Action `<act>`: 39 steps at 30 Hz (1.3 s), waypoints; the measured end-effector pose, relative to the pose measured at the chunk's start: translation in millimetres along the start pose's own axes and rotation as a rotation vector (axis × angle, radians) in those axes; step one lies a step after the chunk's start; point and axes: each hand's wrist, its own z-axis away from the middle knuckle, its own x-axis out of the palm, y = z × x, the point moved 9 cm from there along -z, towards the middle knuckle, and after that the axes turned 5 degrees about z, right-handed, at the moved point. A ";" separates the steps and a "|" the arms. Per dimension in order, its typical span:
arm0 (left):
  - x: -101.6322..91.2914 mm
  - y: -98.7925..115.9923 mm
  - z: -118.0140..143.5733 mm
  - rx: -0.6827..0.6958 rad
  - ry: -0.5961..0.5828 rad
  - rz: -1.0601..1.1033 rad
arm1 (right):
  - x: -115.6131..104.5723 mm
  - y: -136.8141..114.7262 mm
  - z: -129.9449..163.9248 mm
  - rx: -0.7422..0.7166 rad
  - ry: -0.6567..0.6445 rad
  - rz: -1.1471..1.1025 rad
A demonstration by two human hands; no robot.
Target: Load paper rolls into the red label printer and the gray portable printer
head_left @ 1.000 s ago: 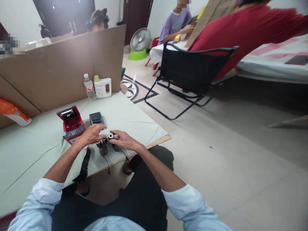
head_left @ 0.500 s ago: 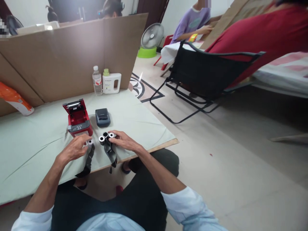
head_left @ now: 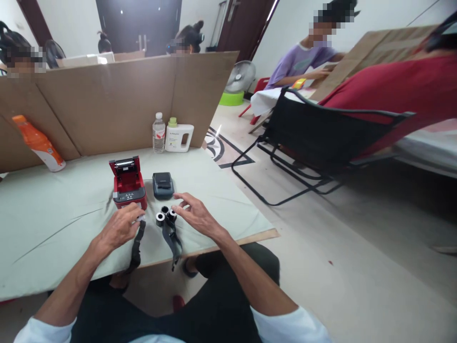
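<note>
Your left hand is curled over a small roll at the near edge of the table, fingers closed around it, and its dark ribbon trails off the edge toward your lap, so the roll sits close to the edge where the tail can hang free. Just beside it, three more small rolls stand clustered on end, touching one another, their own dark strip drooping over the edge too. Your right hand hovers over that cluster, fingers spread and open, holding nothing; whether a fingertip touches the nearest roll I cannot tell. Right behind your left hand stands the red printer with its lid tipped up, the bay facing you within easy reach. The dark grey printer sits shut alongside it. Farther back, a water bottle and a white jug stand against the cardboard screen, out of the way. An orange bottle leans at the left. Other people sit beyond.
</note>
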 end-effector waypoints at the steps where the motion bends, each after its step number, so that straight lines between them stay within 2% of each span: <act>1: -14.7 1.8 -0.7 0.007 0.056 0.028 | 3.8 -9.1 -2.9 -0.009 0.003 -0.034; 4: -58.7 4.3 -5.0 0.001 0.228 0.114 | 29.3 -30.9 -12.4 0.014 -0.062 -0.245; 7: -87.9 5.5 -9.3 0.012 0.363 0.179 | 64.0 -48.3 -21.4 0.061 -0.177 -0.523; 10: -97.4 8.8 -9.2 0.047 0.445 0.202 | 90.6 -61.6 -28.4 0.117 -0.254 -0.744; 14: -90.7 15.9 -4.1 0.055 0.450 0.247 | 106.0 -71.1 -32.2 0.200 -0.282 -0.999; 17: -86.0 25.6 -0.3 0.069 0.394 0.295 | 105.9 -74.2 -30.3 0.219 -0.277 -1.089; 22: -87.4 30.8 -2.5 0.047 0.178 0.439 | 107.8 -74.4 -20.0 0.218 -0.353 -1.129; 25: -85.4 27.5 -8.9 0.008 -0.016 0.527 | 111.5 -74.3 -14.5 0.203 -0.434 -1.107; 29: -75.7 37.2 -16.4 0.063 -0.261 0.577 | 115.7 -76.2 -8.0 0.211 -0.523 -1.093; 33: -73.2 47.8 -19.0 0.088 -0.318 0.554 | 117.5 -80.1 -0.3 0.207 -0.576 -1.100; 36: -74.3 51.4 -17.4 0.087 -0.300 0.532 | 120.4 -80.3 3.8 0.211 -0.592 -1.100; 39: -70.2 47.6 -14.6 0.070 -0.244 0.576 | 121.3 -79.3 2.5 0.208 -0.554 -1.124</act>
